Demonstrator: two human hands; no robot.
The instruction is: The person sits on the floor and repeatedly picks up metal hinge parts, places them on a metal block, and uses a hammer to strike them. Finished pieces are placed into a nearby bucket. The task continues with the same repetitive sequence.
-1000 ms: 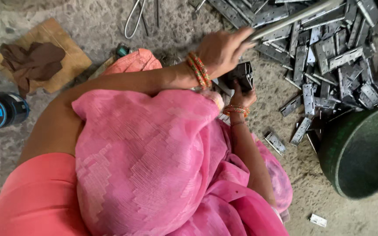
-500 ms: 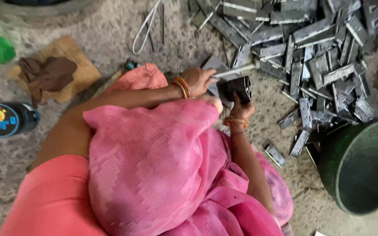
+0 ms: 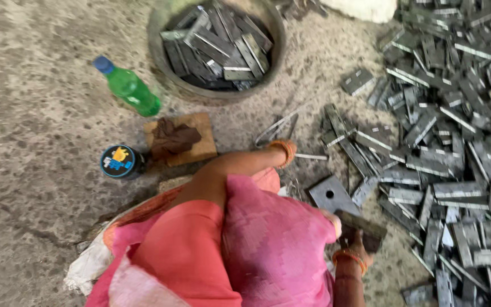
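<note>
- Right hand [image 3: 352, 245], with an orange bangle at the wrist, lies near and right of the pink-draped lap. It is closed on a dark flat rectangular metal piece [image 3: 362, 229], whose long axis runs left to right.
- Grey square metal plate with a centre hole [image 3: 329, 196] lies flat just left of and beyond that piece, nearer the right hand.
- Left hand [image 3: 288, 152] reaches far-left of the plate, beside a thin metal rod [image 3: 311, 156]. Its grip cannot be told, and the hands are well apart.
- Heap of grey metal strips [image 3: 450, 142] spreads to the right.
</note>
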